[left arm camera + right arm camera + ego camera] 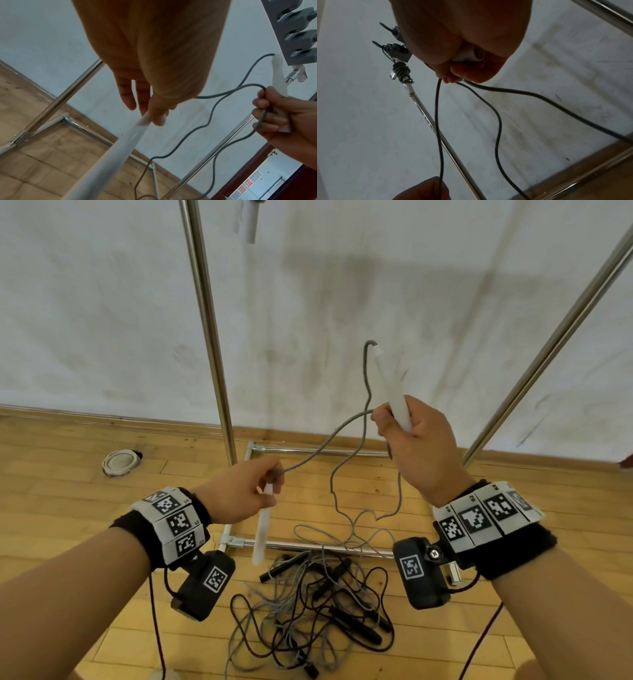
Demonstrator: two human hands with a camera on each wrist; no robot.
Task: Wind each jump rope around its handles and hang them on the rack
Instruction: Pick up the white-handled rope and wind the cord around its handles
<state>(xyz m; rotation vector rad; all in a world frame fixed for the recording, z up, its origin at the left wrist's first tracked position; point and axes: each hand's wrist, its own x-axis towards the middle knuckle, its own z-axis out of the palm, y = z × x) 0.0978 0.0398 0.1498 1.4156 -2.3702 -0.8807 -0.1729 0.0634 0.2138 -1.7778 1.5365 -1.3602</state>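
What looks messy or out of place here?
The pile of ropes on the floor below the hands is a tangle, grey and dark cords looped through each other. The wall behind the rack is scuffed with dark smudges.

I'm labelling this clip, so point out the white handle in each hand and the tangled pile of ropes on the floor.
White plastic handle in right hand [394,385], head view, upper shaft.
White plastic handle in left hand [262,529], head view, lower shaft.
Tangled rope pile on the floor [308,604], head view, middle.
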